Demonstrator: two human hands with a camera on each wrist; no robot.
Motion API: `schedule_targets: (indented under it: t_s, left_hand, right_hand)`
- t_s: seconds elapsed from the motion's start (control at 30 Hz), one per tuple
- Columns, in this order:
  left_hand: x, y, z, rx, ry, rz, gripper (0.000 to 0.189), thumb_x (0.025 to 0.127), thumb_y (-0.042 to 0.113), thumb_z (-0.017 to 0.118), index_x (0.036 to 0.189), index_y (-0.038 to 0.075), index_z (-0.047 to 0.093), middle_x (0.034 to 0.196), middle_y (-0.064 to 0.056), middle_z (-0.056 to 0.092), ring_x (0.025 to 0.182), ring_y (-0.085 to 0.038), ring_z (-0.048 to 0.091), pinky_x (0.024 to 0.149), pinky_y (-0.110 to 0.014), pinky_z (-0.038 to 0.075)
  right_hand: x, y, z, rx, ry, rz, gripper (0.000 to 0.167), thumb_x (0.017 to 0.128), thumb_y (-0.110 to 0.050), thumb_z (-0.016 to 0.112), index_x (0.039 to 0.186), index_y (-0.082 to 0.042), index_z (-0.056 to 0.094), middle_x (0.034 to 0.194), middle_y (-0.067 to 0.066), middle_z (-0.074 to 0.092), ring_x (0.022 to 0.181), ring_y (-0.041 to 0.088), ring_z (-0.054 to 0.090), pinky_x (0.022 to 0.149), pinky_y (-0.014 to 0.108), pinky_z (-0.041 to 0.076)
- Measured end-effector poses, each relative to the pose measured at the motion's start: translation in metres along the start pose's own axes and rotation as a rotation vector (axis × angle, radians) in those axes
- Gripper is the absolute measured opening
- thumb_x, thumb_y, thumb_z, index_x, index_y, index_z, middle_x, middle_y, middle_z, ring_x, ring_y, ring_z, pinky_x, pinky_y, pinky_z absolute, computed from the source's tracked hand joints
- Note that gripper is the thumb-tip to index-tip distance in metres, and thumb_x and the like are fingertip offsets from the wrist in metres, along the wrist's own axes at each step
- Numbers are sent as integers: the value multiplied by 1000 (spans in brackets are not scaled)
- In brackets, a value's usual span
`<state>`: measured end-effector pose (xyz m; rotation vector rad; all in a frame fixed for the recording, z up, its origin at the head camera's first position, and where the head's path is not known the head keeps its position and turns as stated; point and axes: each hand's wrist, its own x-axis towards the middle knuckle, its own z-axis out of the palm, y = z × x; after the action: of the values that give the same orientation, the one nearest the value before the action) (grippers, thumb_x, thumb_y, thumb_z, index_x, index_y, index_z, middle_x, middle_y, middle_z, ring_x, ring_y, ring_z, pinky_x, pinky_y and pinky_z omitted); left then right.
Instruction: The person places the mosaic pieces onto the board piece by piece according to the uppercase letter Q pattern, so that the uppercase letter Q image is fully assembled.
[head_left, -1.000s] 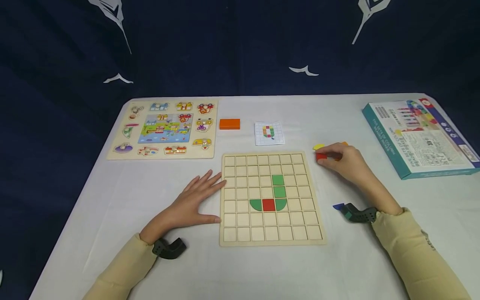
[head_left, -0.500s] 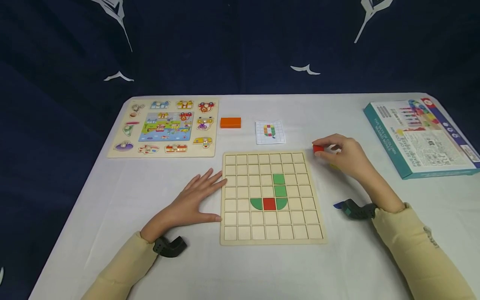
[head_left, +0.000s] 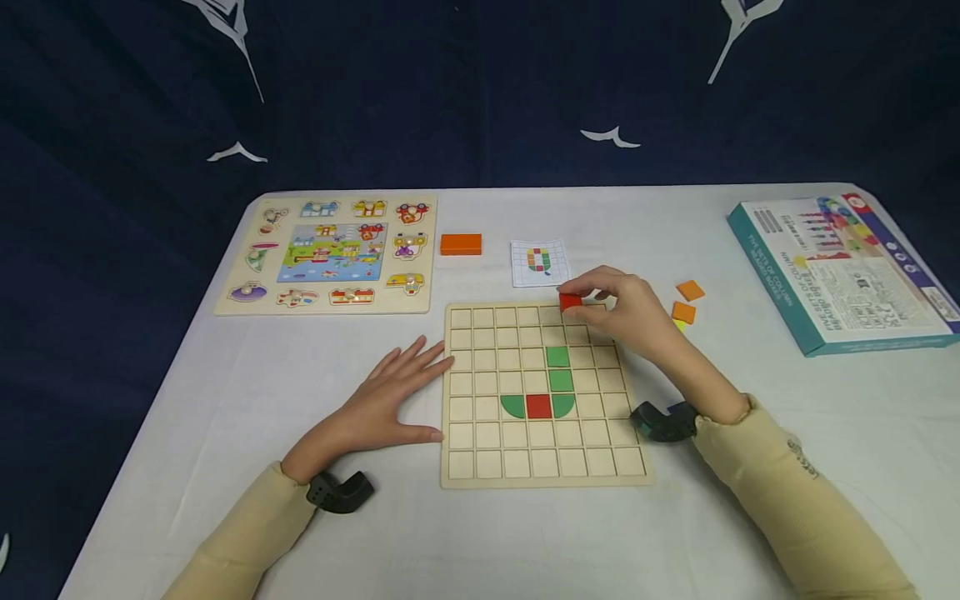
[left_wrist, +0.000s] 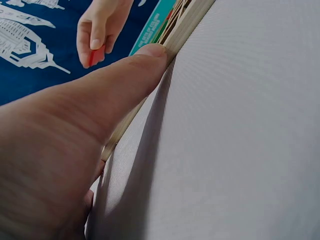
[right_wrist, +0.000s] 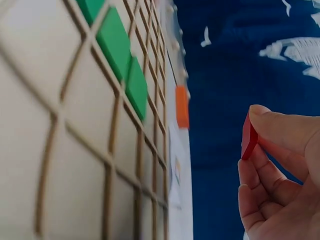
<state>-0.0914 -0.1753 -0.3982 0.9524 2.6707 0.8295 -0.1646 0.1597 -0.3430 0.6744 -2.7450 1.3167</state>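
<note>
My right hand [head_left: 626, 310] pinches a red square tile [head_left: 570, 302] between thumb and fingertips, above the far right part of the wooden grid board [head_left: 480, 462]. In the right wrist view the red tile [right_wrist: 249, 135] is seen edge-on, apart from the board. Spread flat, my left hand [head_left: 386, 408] touches the board's left edge with its fingertips and thumb [left_wrist: 145, 57]. Set in the board are two green squares [head_left: 559, 381], a red square [head_left: 538, 407] and two green quarter-rounds [head_left: 513, 407]. Behind the board lies a pattern card [head_left: 540, 265].
Orange tiles [head_left: 690, 290] and part of a yellow tile [head_left: 679, 325] lie right of the board. A teal box [head_left: 847, 275] stands at the far right. Back left lies a picture puzzle board [head_left: 330, 292]; an orange block [head_left: 461, 244] sits beside it.
My right hand has lifted the red tile from the loose pieces on the right and carried it left over the board, uncovering the orange tiles. My left hand has stayed in place.
</note>
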Motion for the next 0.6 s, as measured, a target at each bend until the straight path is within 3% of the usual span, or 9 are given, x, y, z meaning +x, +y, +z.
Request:
schedule_targets:
  t_s: [0.33, 0.6]
  left_hand:
    - [0, -1, 0, -2, 0, 8, 92, 71, 42, 79, 146, 12, 34, 154, -3, 18, 140, -22, 2, 109, -45, -1]
    - [0, -2, 0, 0, -4, 1, 93, 71, 42, 79, 147, 13, 33, 154, -3, 17, 140, -21, 1, 109, -44, -1]
  right_hand:
    - [3, -4, 32, 32, -132, 13, 25, 79, -8, 76, 102, -6, 71, 99, 1, 64, 85, 18, 55, 77, 35, 46]
    - [6, 0, 41, 46, -180, 59, 23, 79, -10, 76, 102, -7, 71, 99, 2, 63, 90, 17, 57, 80, 34, 47]
